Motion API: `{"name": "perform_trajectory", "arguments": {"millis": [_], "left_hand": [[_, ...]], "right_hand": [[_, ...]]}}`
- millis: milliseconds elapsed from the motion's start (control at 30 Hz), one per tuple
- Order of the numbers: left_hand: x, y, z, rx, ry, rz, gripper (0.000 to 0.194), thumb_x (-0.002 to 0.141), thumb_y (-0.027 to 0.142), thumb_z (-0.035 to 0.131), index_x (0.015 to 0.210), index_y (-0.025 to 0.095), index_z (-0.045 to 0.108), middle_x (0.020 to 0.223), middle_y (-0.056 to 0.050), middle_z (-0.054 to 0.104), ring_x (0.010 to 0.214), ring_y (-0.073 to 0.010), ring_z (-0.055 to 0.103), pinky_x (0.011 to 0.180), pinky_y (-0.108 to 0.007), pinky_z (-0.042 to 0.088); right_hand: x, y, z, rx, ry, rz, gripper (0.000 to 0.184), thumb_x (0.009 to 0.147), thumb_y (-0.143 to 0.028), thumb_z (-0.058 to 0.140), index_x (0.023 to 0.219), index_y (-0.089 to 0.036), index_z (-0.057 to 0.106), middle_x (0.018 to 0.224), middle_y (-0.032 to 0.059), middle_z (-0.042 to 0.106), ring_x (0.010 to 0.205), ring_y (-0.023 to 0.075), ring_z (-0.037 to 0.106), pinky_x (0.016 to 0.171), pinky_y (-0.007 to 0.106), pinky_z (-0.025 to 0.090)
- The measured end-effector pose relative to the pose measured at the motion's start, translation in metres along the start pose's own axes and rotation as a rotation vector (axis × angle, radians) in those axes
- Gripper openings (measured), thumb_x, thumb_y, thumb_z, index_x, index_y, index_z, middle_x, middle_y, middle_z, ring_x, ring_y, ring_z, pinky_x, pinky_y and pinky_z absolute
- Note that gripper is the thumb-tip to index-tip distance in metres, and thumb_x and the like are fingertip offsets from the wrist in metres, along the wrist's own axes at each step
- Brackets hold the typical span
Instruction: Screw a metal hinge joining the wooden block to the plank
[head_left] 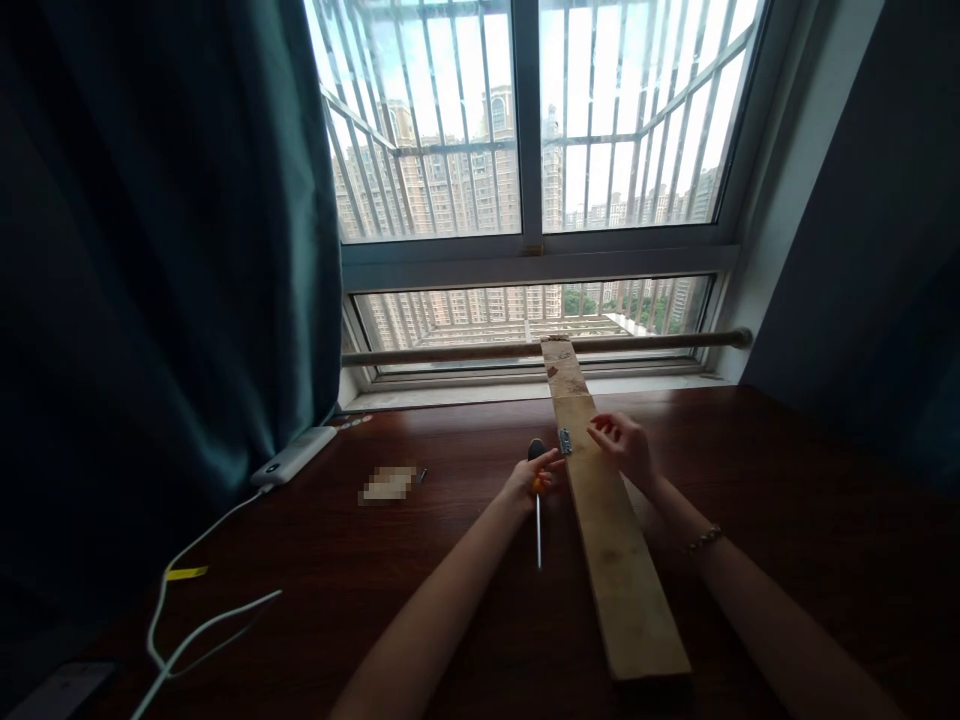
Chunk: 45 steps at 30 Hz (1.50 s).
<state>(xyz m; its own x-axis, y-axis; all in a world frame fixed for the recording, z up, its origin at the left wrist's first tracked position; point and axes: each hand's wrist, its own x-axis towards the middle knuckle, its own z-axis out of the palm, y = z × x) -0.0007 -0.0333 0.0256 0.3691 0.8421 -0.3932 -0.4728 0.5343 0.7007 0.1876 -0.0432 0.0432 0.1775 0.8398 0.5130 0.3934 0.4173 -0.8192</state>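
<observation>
The left hand holds a screwdriver beside a hinge, placed on the plank, fastening unclear; the right hand pinches narrowly, contents hidden.

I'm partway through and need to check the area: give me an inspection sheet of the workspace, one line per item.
Surface: dark reddish-brown tabletop.
Job's things: wooden board; metal hinge at its left edge; screwdriver.
Clutter: pixelated item beside small metal piece; flat slab, lower left, too dim to identify.
Left hand: holding the screwdriver.
Right hand: at the board's right side; whether holding anything, unclear.
Cables: white cable at left, near white box.
Surroundings: curtain at left, barred window ahead.
</observation>
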Motion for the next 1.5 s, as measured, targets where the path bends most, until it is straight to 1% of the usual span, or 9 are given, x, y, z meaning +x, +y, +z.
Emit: {"name": "perform_trajectory", "arguments": {"millis": [100, 167, 533, 633, 767, 867, 1033, 1267, 1500], "left_hand": [[0.003, -0.003, 0.01, 0.063, -0.001, 0.054, 0.022, 0.062, 0.017, 0.073, 0.069, 0.008, 0.054, 0.062, -0.002, 0.056, 0.034, 0.0015, 0.037, 0.03, -0.011, 0.029], [0.005, -0.003, 0.015, 0.114, 0.034, 0.105, 0.021, 0.062, 0.018, 0.072, 0.068, 0.009, 0.054, 0.055, 0.001, 0.051, 0.034, -0.0006, 0.038, 0.031, -0.012, 0.029], [0.013, -0.004, 0.02, 0.271, 0.13, 0.241, 0.018, 0.062, 0.019, 0.065, 0.068, 0.014, 0.049, 0.046, 0.004, 0.047, 0.03, -0.0056, 0.039, 0.032, -0.019, 0.028], [0.015, -0.005, 0.021, 0.299, 0.146, 0.257, 0.02, 0.061, 0.02, 0.066, 0.069, 0.014, 0.049, 0.045, 0.005, 0.047, 0.029, -0.0058, 0.039, 0.032, -0.019, 0.027], [0.017, -0.007, 0.022, 0.314, 0.166, 0.284, 0.026, 0.06, 0.022, 0.067, 0.074, 0.015, 0.047, 0.043, 0.007, 0.045, 0.029, -0.0066, 0.039, 0.033, -0.019, 0.027], [0.019, -0.009, 0.022, 0.311, 0.176, 0.32, 0.032, 0.058, 0.021, 0.068, 0.079, 0.016, 0.045, 0.044, 0.008, 0.045, 0.029, -0.007, 0.04, 0.033, -0.019, 0.028], [0.02, -0.011, 0.024, 0.278, 0.147, 0.402, 0.037, 0.056, 0.017, 0.067, 0.082, 0.018, 0.04, 0.045, 0.009, 0.046, 0.028, -0.0075, 0.04, 0.031, -0.019, 0.029], [0.02, -0.012, 0.027, 0.249, 0.156, 0.394, 0.033, 0.058, 0.017, 0.065, 0.082, 0.016, 0.042, 0.047, 0.006, 0.05, 0.028, -0.0077, 0.041, 0.03, -0.02, 0.031], [0.021, -0.014, 0.027, 0.243, 0.195, 0.383, 0.026, 0.059, 0.02, 0.066, 0.076, 0.014, 0.047, 0.049, 0.004, 0.051, 0.028, -0.0072, 0.043, 0.031, -0.02, 0.031]], "right_hand": [[-0.001, -0.01, 0.006, -0.133, -0.233, -0.179, 0.015, 0.065, -0.036, 0.07, 0.074, -0.025, 0.066, 0.073, 0.0035, 0.061, 0.073, 0.0206, 0.048, 0.071, 0.032, 0.037], [-0.002, -0.011, 0.013, -0.192, -0.284, -0.223, 0.014, 0.065, -0.036, 0.071, 0.073, -0.026, 0.066, 0.073, 0.0035, 0.062, 0.075, 0.0212, 0.048, 0.069, 0.032, 0.036], [-0.004, -0.009, 0.023, -0.232, -0.214, -0.104, 0.015, 0.067, -0.035, 0.067, 0.071, -0.021, 0.066, 0.068, 0.0022, 0.06, 0.064, 0.0164, 0.05, 0.06, 0.028, 0.038], [-0.001, -0.012, 0.023, -0.052, -0.225, -0.035, 0.021, 0.068, -0.039, 0.065, 0.072, -0.019, 0.063, 0.069, 0.0015, 0.06, 0.063, 0.0149, 0.052, 0.059, 0.027, 0.041], [0.003, -0.017, 0.022, 0.251, -0.099, 0.037, 0.025, 0.072, -0.042, 0.06, 0.08, -0.019, 0.056, 0.077, 0.0026, 0.061, 0.073, 0.0168, 0.058, 0.064, 0.027, 0.045], [0.003, -0.017, 0.025, 0.058, -0.037, 0.062, 0.022, 0.071, -0.039, 0.059, 0.076, -0.018, 0.055, 0.069, 0.0019, 0.06, 0.063, 0.016, 0.057, 0.059, 0.027, 0.043], [0.004, -0.013, 0.034, -0.359, -0.073, -0.032, 0.011, 0.069, -0.026, 0.06, 0.074, -0.017, 0.064, 0.062, 0.0013, 0.059, 0.058, 0.015, 0.053, 0.056, 0.027, 0.038], [0.011, -0.015, 0.042, -0.44, -0.087, 0.018, 0.01, 0.071, -0.027, 0.061, 0.073, -0.02, 0.067, 0.074, 0.0018, 0.063, 0.062, 0.014, 0.059, 0.058, 0.025, 0.04], [0.005, -0.015, 0.047, -0.559, -0.073, -0.013, 0.009, 0.077, -0.025, 0.056, 0.076, -0.02, 0.064, 0.08, 0.0009, 0.062, 0.066, 0.0134, 0.058, 0.06, 0.025, 0.037]]}}
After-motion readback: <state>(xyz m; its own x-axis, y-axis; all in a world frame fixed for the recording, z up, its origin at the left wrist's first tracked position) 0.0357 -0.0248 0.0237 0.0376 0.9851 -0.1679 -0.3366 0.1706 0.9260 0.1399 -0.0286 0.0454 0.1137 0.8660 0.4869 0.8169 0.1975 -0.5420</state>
